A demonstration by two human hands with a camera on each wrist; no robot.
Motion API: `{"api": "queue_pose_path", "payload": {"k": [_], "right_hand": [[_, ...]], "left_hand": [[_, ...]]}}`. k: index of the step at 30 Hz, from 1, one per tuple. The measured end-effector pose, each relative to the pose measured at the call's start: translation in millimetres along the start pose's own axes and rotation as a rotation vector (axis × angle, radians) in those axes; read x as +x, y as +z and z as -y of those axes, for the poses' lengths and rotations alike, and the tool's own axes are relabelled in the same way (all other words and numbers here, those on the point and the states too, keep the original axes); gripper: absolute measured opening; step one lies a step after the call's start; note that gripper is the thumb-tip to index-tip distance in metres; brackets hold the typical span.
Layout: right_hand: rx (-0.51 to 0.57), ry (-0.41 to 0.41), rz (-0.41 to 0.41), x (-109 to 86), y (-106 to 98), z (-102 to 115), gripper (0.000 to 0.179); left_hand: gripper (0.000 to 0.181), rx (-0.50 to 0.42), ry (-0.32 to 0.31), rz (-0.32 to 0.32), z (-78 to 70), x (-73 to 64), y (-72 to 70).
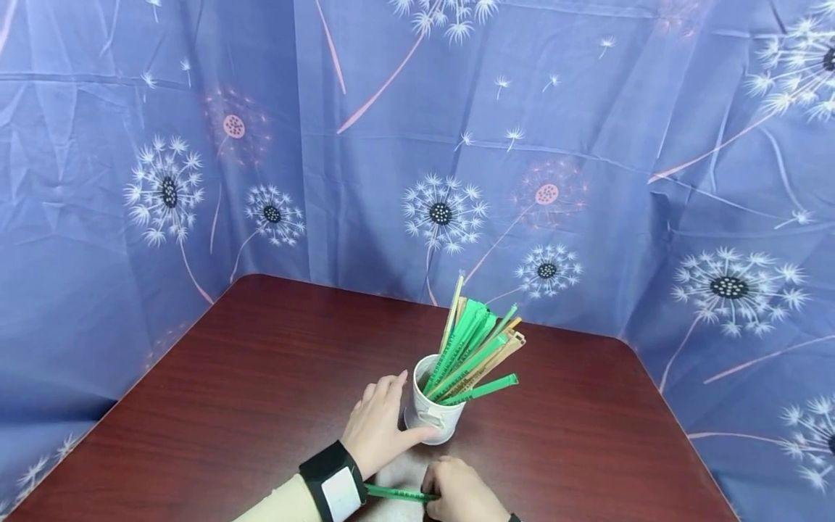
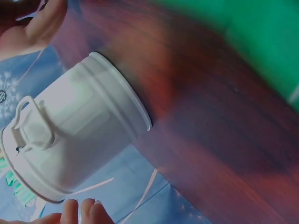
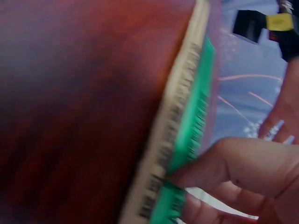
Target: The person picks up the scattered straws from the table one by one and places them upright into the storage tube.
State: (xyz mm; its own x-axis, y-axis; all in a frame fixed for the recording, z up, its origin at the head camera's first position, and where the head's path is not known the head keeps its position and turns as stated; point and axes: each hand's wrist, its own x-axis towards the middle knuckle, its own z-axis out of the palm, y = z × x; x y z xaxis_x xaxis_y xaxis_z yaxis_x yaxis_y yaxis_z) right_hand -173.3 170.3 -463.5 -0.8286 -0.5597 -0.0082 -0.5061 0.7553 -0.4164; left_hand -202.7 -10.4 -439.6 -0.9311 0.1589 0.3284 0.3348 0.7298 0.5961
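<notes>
A small white bucket (image 1: 433,424) stands on the table, holding several green and brown wrapped straws (image 1: 466,348) that lean to the right. My left hand (image 1: 380,428) reaches around the bucket's near left side, thumb in front and fingers along the far left. In the left wrist view, the bucket's wall and looped handle (image 2: 35,126) lie between thumb and fingers. Near the table's front, my right hand (image 1: 459,489) pinches a green wrapped straw (image 1: 399,494). The right wrist view shows a brown wrapped straw (image 3: 163,121) alongside the green one, near the thumb.
The dark red wooden table (image 1: 261,362) extends to both sides of the bucket. Blue cloth (image 1: 365,203) with dandelion prints hangs behind it and along both sides. A black wrist strap (image 1: 333,478) sits on the left wrist.
</notes>
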Motion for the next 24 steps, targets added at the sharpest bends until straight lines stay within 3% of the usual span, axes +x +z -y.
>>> {"api": "queue_pose_path", "payload": {"k": [7, 12, 15, 17, 19, 24], "right_hand": [[-0.032, 0.011, -0.084, -4.2, -6.6, -4.4, 0.019], [-0.004, 0.025, -0.151, -12.8, -28.2, -5.1, 0.025], [0.064, 0.024, -0.160, -17.0, -46.8, 0.0, 0.027], [0.150, 0.047, -0.197, -19.2, -59.8, 6.2, 0.026], [0.227, 0.081, -0.285, -20.9, -71.7, 14.0, 0.021], [0.434, 0.137, -0.610, -22.6, -93.1, 29.8, 0.007]], "left_hand": [[0.088, -0.069, -0.031, -0.070, 3.4, -2.4, -14.0], [0.065, -0.122, -0.043, -0.171, 10.3, 2.5, -21.5], [0.056, -0.120, -0.039, -0.187, 15.0, 2.6, -21.9], [0.050, -0.110, -0.024, -0.163, 17.5, -0.2, -20.4], [0.047, -0.087, 0.003, -0.110, 19.0, -4.8, -18.1], [0.041, -0.003, 0.140, 0.109, 19.3, -21.7, -11.5]]}}
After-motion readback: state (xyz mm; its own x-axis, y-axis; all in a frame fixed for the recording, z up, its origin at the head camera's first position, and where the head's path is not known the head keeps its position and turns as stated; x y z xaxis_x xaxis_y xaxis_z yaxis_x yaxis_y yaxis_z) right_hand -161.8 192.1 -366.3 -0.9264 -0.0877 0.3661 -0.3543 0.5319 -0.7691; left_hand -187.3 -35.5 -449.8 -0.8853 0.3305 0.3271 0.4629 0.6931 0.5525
